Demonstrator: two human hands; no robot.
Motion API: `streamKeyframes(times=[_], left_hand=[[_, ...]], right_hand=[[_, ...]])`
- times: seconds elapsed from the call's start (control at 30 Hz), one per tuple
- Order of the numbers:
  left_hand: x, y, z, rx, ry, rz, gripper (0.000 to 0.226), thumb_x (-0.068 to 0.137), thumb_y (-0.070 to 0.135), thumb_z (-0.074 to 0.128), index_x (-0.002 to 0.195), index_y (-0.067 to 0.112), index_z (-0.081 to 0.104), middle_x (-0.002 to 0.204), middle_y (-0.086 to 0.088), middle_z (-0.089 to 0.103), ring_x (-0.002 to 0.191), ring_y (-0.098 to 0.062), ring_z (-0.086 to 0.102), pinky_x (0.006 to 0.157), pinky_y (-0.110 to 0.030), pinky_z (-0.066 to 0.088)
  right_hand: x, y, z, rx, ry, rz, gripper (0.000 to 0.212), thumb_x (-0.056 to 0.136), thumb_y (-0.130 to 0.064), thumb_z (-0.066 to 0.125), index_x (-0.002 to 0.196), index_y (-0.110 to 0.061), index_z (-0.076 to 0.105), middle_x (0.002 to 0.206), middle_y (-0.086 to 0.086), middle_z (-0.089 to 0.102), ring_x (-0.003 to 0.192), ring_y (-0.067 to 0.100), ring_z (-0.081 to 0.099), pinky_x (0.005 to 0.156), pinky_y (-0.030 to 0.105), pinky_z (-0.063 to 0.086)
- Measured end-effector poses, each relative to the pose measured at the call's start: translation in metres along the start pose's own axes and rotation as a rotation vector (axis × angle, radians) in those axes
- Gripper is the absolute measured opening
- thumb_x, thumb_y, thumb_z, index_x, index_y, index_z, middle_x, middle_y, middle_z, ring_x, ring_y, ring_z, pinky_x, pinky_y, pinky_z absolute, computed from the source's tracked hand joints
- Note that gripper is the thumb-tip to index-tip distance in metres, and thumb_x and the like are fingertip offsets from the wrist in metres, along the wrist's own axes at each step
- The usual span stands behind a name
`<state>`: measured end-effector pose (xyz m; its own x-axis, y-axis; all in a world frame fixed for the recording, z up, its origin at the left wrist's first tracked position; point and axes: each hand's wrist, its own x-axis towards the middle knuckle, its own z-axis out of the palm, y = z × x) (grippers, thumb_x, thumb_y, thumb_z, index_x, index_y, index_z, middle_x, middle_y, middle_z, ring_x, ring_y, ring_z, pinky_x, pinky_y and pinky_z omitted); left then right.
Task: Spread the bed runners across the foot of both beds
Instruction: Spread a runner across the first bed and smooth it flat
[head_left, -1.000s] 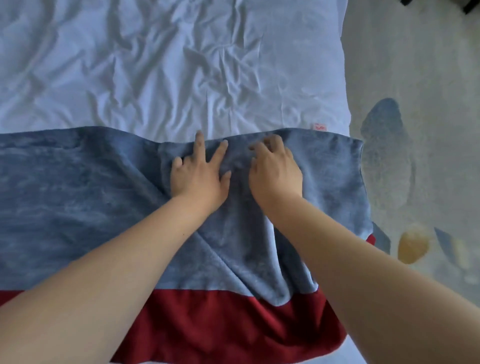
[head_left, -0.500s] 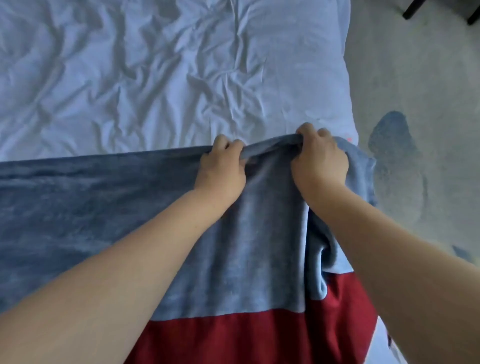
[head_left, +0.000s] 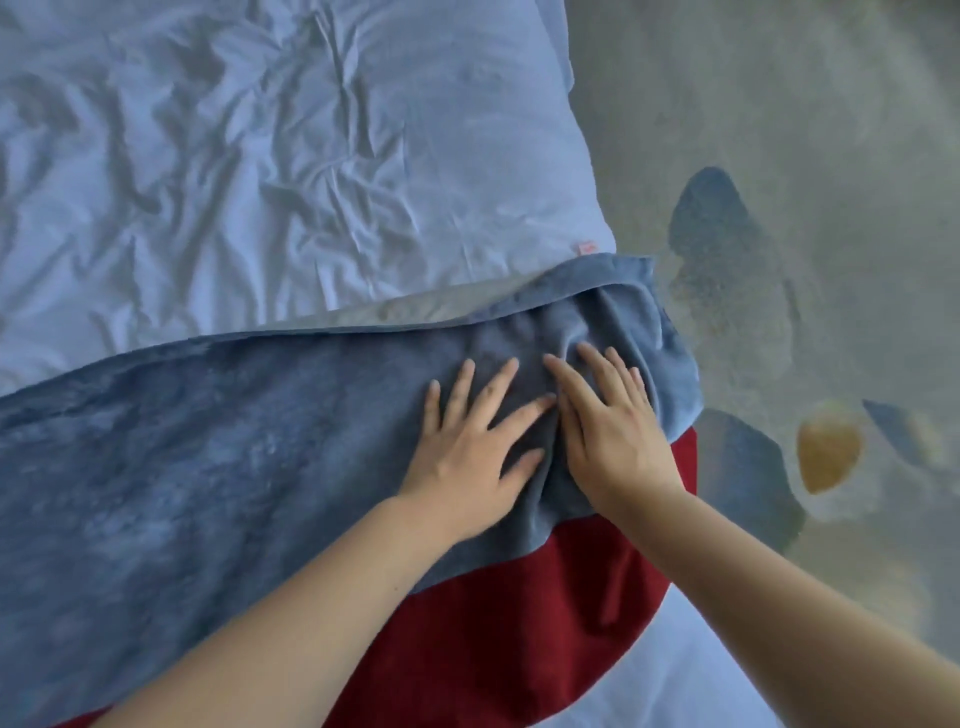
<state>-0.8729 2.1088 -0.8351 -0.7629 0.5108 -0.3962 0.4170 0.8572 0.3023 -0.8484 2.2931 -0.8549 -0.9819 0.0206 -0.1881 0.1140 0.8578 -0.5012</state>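
Both hands lie flat on the blue blanket (head_left: 208, 441), side by side, near the bed's (head_left: 260, 156) right edge. The left hand (head_left: 467, 457) has its fingers spread wide; the right hand (head_left: 608, 431) keeps its fingers closer. A red blanket (head_left: 519, 623) peeks out underneath

Soft, cool daylight fills the scene, dim rather than bright, with a bluish cast. It rakes across the white sheet (head_left: 249, 156), so each crease carries a gentle grey shadow. There is no glare anywhere. The wide lens bends the bed's edge and the forearms near the frame borders. The carpet (head_left: 805, 130) at the right looks smeared and soft, its coloured patches blurred. Compression blockiness mottles the blue runner (head_left: 182, 441).
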Motion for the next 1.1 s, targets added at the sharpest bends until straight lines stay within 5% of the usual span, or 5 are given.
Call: streamKeyframes(times=[0.33, 0.47, 0.57, 0.8, 1.1], left_hand=[[0.088, 0.083, -0.003, 0.083, 0.075, 0.034, 0.056, 0.103, 0.051, 0.039, 0.157, 0.042, 0.024, 0.170, 0.006, 0.012, 0.157, -0.028, -0.003, 0.125, -0.055, 0.005], [0.106, 0.100, -0.003, 0.206, 0.052, 0.047, 0.052, 0.102, 0.058, 0.035, 0.152, 0.048, 0.030, 0.167, -0.003, 0.018, 0.156, -0.024, 0.010, 0.124, -0.057, 0.003], [0.113, 0.110, 0.001, 0.279, -0.006, 0.019, 0.063, 0.094, 0.074, 0.032, 0.152, 0.050, 0.027, 0.164, -0.007, 0.015, 0.154, -0.028, 0.011, 0.122, -0.062, 0.006], [0.110, 0.123, 0.007, 0.274, -0.035, 0.012, 0.050, 0.089, 0.072, 0.050, 0.132, 0.048, 0.050, 0.156, -0.001, 0.021, 0.153, -0.033, 0.010, 0.119, -0.067, 0.003], [0.125, 0.133, 0.005, 0.250, 0.034, 0.099, 0.016, 0.099, 0.040, 0.057, 0.097, 0.025, 0.056, 0.120, 0.004, 0.052, 0.121, -0.028, 0.043, 0.102, -0.045, 0.040]], right_hand=[[-0.076, 0.049, 0.000, 0.013, 0.164, 0.018, 0.058, 0.083, -0.006, 0.039, 0.136, -0.015, 0.059, 0.153, 0.011, 0.043, 0.134, 0.040, 0.041, 0.112, 0.048, 0.037], [-0.078, 0.039, 0.003, 0.164, 0.129, 0.318, 0.065, 0.091, -0.009, 0.050, 0.152, -0.024, 0.032, 0.159, 0.021, 0.022, 0.142, 0.039, 0.027, 0.115, 0.045, 0.032], [-0.077, 0.038, 0.004, 0.327, 0.146, 0.534, 0.062, 0.095, -0.023, 0.058, 0.150, -0.017, 0.030, 0.142, 0.012, 0.044, 0.127, 0.032, 0.043, 0.106, 0.041, 0.039], [-0.065, 0.057, -0.021, 0.344, 0.151, 0.371, 0.024, 0.066, 0.007, 0.052, 0.072, -0.012, 0.066, 0.072, 0.004, 0.061, 0.072, 0.028, 0.056, 0.062, 0.041, 0.047], [-0.135, 0.098, -0.066, -0.087, -0.231, 0.555, 0.026, 0.086, 0.004, 0.047, 0.091, -0.021, 0.054, 0.110, 0.005, 0.059, 0.103, 0.029, 0.054, 0.074, 0.030, 0.029]])
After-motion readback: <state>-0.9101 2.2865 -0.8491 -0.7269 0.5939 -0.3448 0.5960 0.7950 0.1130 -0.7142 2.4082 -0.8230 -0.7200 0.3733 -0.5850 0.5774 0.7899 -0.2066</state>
